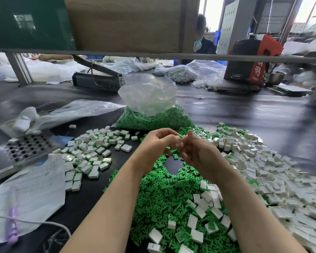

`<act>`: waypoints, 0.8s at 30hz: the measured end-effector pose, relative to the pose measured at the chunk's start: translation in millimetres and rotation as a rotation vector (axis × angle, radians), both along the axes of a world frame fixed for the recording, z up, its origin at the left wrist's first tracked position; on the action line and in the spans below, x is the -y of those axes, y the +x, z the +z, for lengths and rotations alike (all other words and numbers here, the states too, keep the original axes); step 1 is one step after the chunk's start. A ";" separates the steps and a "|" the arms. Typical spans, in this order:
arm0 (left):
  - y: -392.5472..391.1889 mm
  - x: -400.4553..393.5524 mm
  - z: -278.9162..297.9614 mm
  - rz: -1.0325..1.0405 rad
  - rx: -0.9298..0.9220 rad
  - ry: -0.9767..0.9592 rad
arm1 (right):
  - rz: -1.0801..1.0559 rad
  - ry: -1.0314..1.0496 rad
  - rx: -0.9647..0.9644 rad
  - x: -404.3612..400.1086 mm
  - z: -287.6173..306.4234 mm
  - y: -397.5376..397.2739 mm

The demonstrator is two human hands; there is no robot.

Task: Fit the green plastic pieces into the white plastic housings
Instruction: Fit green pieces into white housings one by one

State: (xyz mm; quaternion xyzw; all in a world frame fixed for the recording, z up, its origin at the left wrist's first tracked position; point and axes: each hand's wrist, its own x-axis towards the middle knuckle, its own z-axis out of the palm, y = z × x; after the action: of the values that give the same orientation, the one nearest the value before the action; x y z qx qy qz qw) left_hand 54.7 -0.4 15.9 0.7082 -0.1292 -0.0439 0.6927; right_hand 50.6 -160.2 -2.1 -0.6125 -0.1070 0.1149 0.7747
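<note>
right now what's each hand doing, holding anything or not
Left hand: fingers curled, pinching the white housing at its fingertips.
Right hand: fingers curled, pinching the green piece at the housing.

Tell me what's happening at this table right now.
A person is assembling small parts by hand. The left hand and right hand meet above the table, pinching a green plastic piece and a white housing between the fingertips. Below them lies a heap of loose green pieces, empty white housings spread to the right, a pile of housings with green showing to the left, and a clear bag of green pieces behind.
</note>
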 end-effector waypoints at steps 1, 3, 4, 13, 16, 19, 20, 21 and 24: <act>1.8 -5.4 -0.1 0.020 0.005 0.042 | -0.062 -0.095 0.034 2.3 0.4 0.9; 6.5 -22.0 -1.9 0.084 0.011 0.173 | -0.174 -0.239 0.086 7.4 1.1 2.3; 8.9 -32.5 -4.6 0.133 0.012 0.265 | -0.223 -0.270 0.090 10.0 1.1 2.9; 12.9 -103.5 -25.9 0.775 -0.062 1.048 | -0.559 -0.469 0.121 31.2 -1.2 8.7; 13.5 -108.6 -27.7 0.886 -0.116 1.166 | -0.542 -0.605 0.144 36.8 -2.0 7.8; 14.3 -109.0 -29.4 0.926 -0.123 1.216 | -0.467 -0.851 0.133 38.6 -2.1 6.3; 14.3 -108.1 -28.5 0.924 -0.115 1.232 | -0.439 -0.941 0.130 39.0 -0.9 5.9; 14.4 -106.5 -26.7 0.921 -0.098 1.236 | -0.413 -1.022 0.132 39.6 1.3 5.6; 15.7 -95.7 -19.7 0.886 -0.012 1.121 | -0.315 -1.201 0.125 42.1 11.2 3.5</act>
State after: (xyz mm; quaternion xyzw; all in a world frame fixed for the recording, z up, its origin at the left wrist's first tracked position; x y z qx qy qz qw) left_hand 70.5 95.3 -3.8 0.9434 0.2163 0.1780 0.1778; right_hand 54.1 -202.3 9.2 -0.9552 0.0227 0.0031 0.2951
